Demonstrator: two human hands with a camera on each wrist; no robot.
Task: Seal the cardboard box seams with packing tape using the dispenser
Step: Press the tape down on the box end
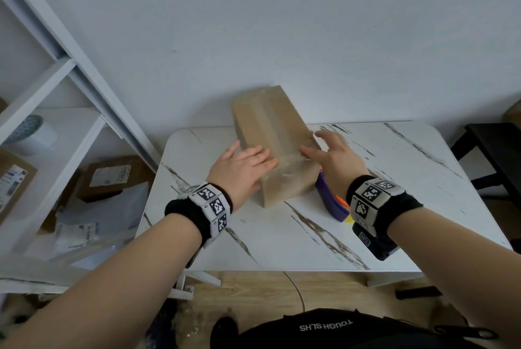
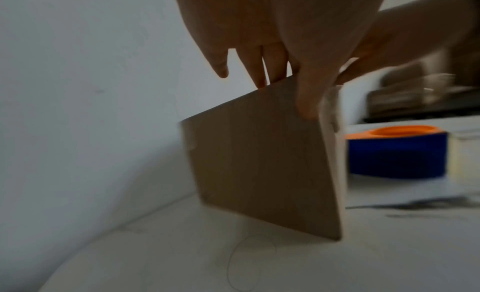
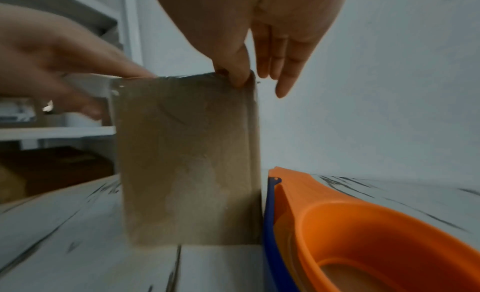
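Note:
A brown cardboard box (image 1: pixel 267 123) lies on the white marble table (image 1: pixel 310 230), with clear tape running along its top seam and down the near end face (image 3: pixel 187 153). My left hand (image 1: pixel 242 162) rests on the near left of the box top with straight fingers, while its thumb (image 2: pixel 309 95) presses the box's side face (image 2: pixel 259 163). My right hand (image 1: pixel 329 151) lies flat over the near right corner, thumb (image 3: pixel 236 75) on the top edge and fingers spread past it. The blue and orange tape dispenser (image 1: pixel 329 199) lies on the table right of the box, under my right wrist.
A white shelf unit (image 1: pixel 56 95) stands to the left with parcels (image 1: pixel 107 176) low beside it. A black stool (image 1: pixel 496 145) is at the right of the table. The box's far end is close to the wall. Bare tabletop stretches in front of the box.

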